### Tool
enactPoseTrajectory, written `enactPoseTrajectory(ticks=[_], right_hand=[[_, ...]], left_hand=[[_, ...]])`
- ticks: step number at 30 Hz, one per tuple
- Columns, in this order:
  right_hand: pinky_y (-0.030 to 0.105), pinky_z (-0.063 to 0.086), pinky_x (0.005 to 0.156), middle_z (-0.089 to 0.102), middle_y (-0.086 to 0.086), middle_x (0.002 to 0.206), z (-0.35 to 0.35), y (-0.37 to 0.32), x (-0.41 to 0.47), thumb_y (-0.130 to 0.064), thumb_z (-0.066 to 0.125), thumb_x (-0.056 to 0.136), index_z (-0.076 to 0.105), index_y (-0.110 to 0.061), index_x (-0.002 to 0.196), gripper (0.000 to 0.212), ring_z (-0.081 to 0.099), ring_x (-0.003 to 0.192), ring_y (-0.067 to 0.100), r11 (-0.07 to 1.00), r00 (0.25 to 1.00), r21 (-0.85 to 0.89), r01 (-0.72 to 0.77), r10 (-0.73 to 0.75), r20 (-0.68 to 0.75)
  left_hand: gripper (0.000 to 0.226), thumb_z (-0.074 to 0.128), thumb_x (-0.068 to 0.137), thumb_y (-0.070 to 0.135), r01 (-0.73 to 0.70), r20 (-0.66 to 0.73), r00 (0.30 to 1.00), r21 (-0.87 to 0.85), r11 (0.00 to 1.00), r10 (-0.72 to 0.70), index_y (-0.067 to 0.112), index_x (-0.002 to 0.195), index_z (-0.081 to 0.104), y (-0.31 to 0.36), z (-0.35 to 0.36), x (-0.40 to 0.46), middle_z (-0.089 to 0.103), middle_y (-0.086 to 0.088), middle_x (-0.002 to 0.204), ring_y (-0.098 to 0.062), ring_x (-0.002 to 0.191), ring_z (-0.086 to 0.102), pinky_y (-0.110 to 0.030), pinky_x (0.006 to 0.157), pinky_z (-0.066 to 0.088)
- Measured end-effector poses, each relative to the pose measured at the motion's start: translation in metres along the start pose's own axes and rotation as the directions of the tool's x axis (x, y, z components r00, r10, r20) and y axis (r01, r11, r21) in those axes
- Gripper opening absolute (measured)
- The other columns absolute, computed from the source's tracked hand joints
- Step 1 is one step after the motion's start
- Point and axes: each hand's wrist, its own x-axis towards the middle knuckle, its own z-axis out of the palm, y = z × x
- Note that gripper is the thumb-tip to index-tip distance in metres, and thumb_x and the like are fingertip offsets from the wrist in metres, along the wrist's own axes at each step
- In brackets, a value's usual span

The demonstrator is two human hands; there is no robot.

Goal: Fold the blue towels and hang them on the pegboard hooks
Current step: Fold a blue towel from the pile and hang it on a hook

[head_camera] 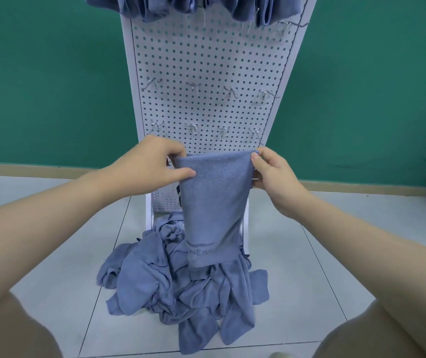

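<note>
Grey tiled floor [51,202], with a pile of blue towels [180,288] nearest. Above it, a folded towel [214,202], soft and floppy, pinched at its top corners by left hand [152,169] and right hand [273,179]. Best held there. Behind, white pegboard [206,63] with bare hooks [193,87].

both forearms are bare, no sleeves, watch or rings showing; tan shorts [13,329] cover the thighs at the bottom corners, knees bare.

One held towel [213,200], one pile [180,288], two hands [155,166] [271,177].
</note>
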Motion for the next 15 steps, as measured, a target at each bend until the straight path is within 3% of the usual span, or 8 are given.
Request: enactPoseTrajectory(ticks=[3, 6, 9, 12, 15], right_hand=[[0.032, 0.048, 0.073, 0.056, 0.001, 0.084, 0.002, -0.004, 0.001, -0.023, 0.041, 0.112, 0.055, -0.015, 0.092, 0.025, 0.051, 0.077, 0.020, 0.996, 0.999, 0.087, -0.026, 0.028, -0.029], [0.041, 0.039, 0.077, 0.047, 0.004, 0.084, 0.009, -0.010, 0.001, -0.039, 0.044, 0.102, 0.050, -0.008, 0.092, 0.033, 0.041, 0.082, 0.022, 0.996, 0.998, 0.087, -0.006, 0.012, -0.067], [0.037, 0.033, 0.076, 0.041, 0.004, 0.089, 0.015, -0.014, 0.000, -0.040, 0.039, 0.102, 0.043, -0.005, 0.092, 0.036, 0.036, 0.081, 0.018, 0.996, 0.988, 0.046, 0.072, -0.065, -0.138], [0.026, 0.030, 0.067, 0.034, -0.003, 0.080, 0.020, -0.018, 0.000, -0.025, 0.033, 0.112, 0.035, -0.017, 0.083, 0.030, 0.031, 0.068, 0.007, 0.989, 0.964, 0.006, 0.149, -0.144, -0.224], [0.020, 0.030, 0.060, 0.031, -0.007, 0.077, 0.024, -0.021, -0.002, -0.025, 0.031, 0.113, 0.033, -0.019, 0.081, 0.033, 0.029, 0.059, 0.003, 0.982, 0.945, -0.039, 0.184, -0.187, -0.268]], left_hand=[[0.026, 0.085, 0.083, 0.026, 0.034, -0.094, 0.994, -0.171, 0.985, -0.050, 0.024, 0.070, 0.063, 0.007, 0.003, -0.001, 0.062, 0.009, 0.064, -0.007, 0.061, 0.056, -0.037, 0.067, 0.055], [0.026, 0.086, 0.083, 0.018, 0.078, -0.128, 0.983, -0.368, 0.927, -0.134, 0.023, 0.088, 0.061, 0.012, 0.002, 0.000, 0.067, 0.006, 0.073, -0.010, 0.065, 0.058, -0.037, 0.070, 0.056], [0.037, 0.084, 0.086, 0.021, 0.172, -0.034, 0.970, -0.598, 0.783, -0.239, 0.028, 0.113, 0.060, 0.016, -0.001, 0.005, 0.078, -0.001, 0.091, -0.030, 0.089, 0.072, -0.050, 0.090, 0.056], [0.015, 0.065, 0.100, 0.014, 0.240, 0.118, 0.965, -0.759, 0.605, -0.235, 0.015, 0.113, 0.072, 0.023, 0.006, 0.008, 0.079, -0.003, 0.107, -0.020, 0.103, 0.072, -0.035, 0.095, 0.053], [0.023, 0.055, 0.106, 0.020, 0.263, 0.155, 0.961, -0.759, 0.596, -0.228, 0.013, 0.116, 0.074, 0.027, 0.018, 0.008, 0.078, -0.001, 0.116, -0.016, 0.110, 0.071, -0.032, 0.099, 0.052]])
